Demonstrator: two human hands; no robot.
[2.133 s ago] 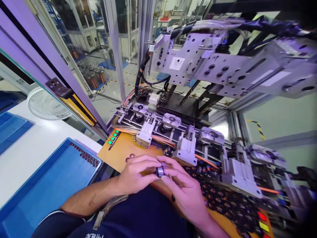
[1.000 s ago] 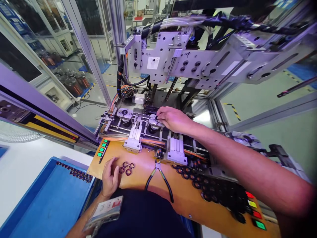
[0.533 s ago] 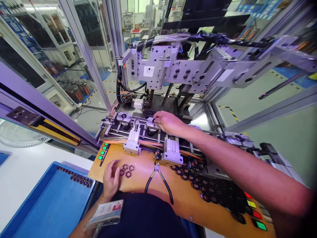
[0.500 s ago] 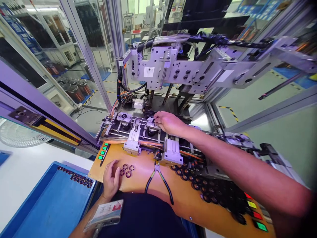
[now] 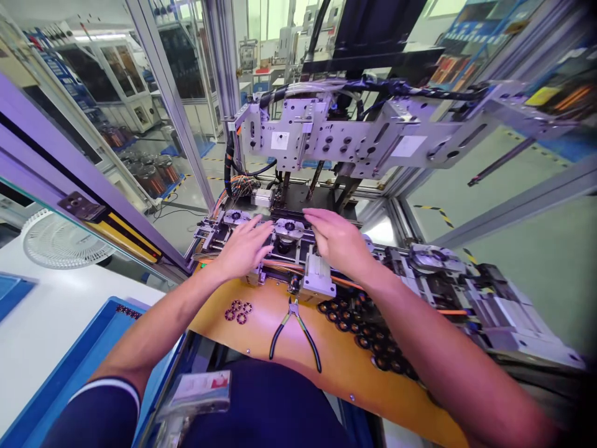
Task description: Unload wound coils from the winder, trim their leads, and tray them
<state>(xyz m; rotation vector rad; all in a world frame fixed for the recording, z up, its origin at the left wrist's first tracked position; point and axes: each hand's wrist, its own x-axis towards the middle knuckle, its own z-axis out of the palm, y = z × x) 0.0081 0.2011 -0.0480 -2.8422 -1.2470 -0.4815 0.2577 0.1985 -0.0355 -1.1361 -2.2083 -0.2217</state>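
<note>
My left hand [image 5: 245, 249] reaches over the machine bed with fingers stretched and nothing visible in it. It is left of the middle fixture [image 5: 288, 228], a metal holder with a dark round part at its centre. On the other side of that fixture is my right hand [image 5: 338, 241], fingers extended, palm turned inward, also with nothing visible in it. The left fixture [image 5: 236, 216] stands just beyond my left fingers. Whether either hand touches metal, I cannot tell. Several small ring-shaped parts [image 5: 241, 318] lie on the orange-brown worktop [image 5: 219, 336], with black-handled pliers [image 5: 295, 309] beside them.
Several black ring parts [image 5: 364, 339] are heaped on the worktop's right, partly under my right arm. A metal plate assembly [image 5: 336, 140] hangs above the bed. At left are a blue tray [image 5: 88, 373], a white fan [image 5: 65, 239] and the frame post [image 5: 172, 93].
My left hand has risen from beside the small rings to the machine bed. My right hand has come off the middle fixture, moved slightly right, and its fingers have straightened.
</note>
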